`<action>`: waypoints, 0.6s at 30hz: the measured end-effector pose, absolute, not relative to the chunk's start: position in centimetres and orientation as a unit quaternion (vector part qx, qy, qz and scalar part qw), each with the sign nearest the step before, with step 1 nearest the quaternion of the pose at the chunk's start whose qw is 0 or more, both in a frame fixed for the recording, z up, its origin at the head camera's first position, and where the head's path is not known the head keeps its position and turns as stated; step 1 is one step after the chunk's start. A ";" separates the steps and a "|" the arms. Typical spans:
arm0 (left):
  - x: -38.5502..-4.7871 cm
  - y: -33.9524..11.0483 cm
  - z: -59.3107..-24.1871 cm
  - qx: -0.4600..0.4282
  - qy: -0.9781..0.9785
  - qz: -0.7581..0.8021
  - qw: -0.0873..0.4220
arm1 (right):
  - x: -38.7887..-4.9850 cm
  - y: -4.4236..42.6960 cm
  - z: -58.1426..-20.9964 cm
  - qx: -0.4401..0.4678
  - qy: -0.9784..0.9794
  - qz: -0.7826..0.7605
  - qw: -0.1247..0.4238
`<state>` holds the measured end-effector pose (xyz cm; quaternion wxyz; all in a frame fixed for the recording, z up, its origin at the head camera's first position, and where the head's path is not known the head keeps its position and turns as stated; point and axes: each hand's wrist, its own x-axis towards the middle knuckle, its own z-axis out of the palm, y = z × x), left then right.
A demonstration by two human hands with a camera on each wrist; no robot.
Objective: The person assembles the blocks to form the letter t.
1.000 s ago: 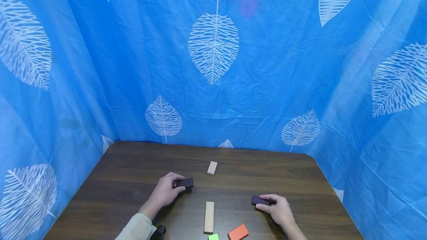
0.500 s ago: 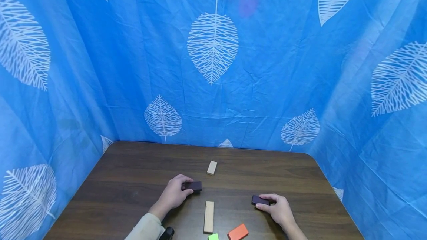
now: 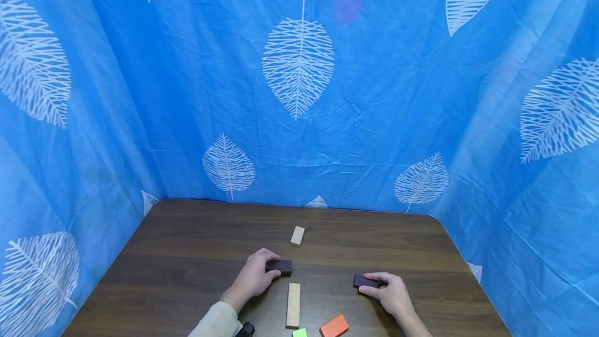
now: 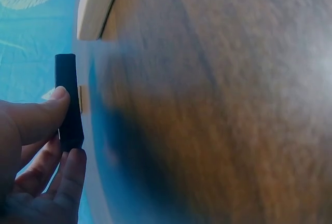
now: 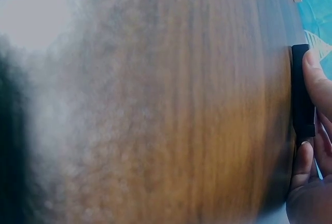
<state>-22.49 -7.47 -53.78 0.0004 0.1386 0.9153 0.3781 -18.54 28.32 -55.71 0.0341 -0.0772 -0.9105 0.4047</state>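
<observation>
My left hand (image 3: 254, 277) grips one end of a dark brown block (image 3: 283, 268), thumb on one side and fingers on the other. In the left wrist view the thumb lies across this dark block (image 4: 69, 102), which seems held just above the tabletop. Over to the right, my right hand (image 3: 394, 296) pinches a second dark block (image 3: 365, 281) of similar look. The right wrist view has this block (image 5: 302, 92) at its right edge, between thumb and fingers, close to the wood. Just below the left block lies a long pale wooden block (image 3: 293, 306).
A short pale block (image 3: 297, 236) sits farther back on the brown wooden table (image 3: 210, 228). Near the front are an orange block (image 3: 334, 325) and a green block (image 3: 299, 333), cut off by the frame. A blue leaf-patterned curtain (image 3: 365, 134) surrounds the table's back and sides.
Gripping its dark block, my left hand has moved right and slightly toward the front, nearing the long pale block. My right hand and its block have stayed in place.
</observation>
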 end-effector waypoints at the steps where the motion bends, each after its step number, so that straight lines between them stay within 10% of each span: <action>1: -22.5 -7.4 -53.9 0.141 0.916 0.377 0.000 | -18.5 28.3 -55.7 -0.080 -0.910 0.406 0.034; 18: -22.4 -6.8 -54.5 0.175 0.916 0.360 -0.011 | -18.4 28.2 -55.4 -0.083 -0.907 0.413 0.024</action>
